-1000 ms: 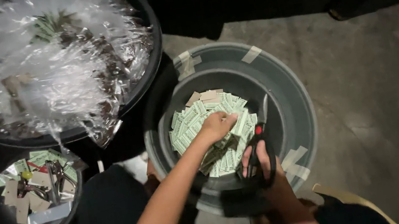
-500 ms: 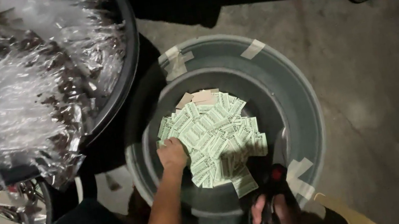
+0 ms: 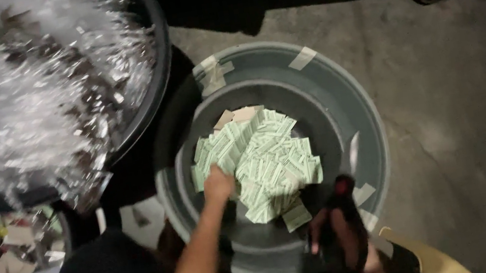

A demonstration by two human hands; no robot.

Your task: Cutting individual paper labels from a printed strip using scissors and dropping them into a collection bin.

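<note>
I see the left hand (image 3: 218, 184) at centre frame, reaching down into a grey plastic tub (image 3: 356, 112). Its fingers are curled and pressed into the left edge of a pile of green-and-white paper slips (image 3: 263, 159); I cannot tell whether they are closed on any slips or only resting on them. The pile sits in the middle of the tub floor, with a few tan slips showing at its upper edge. The right hand (image 3: 337, 238), at lower centre, is closed around the dark handles of a pair of scissors (image 3: 348, 185), whose pale blade points up along the tub's right inner wall, clear of the pile. Strips of masking tape (image 3: 303, 57) patch the tub rim. At upper left I note a black basin (image 3: 148, 73) heaped with clear shiny plastic wrappers (image 3: 24, 106). At lower left, a second dark basin (image 3: 54, 218) holds mixed paper scraps (image 3: 1, 249). The tubs stand on concrete floor (image 3: 468, 120).
</note>
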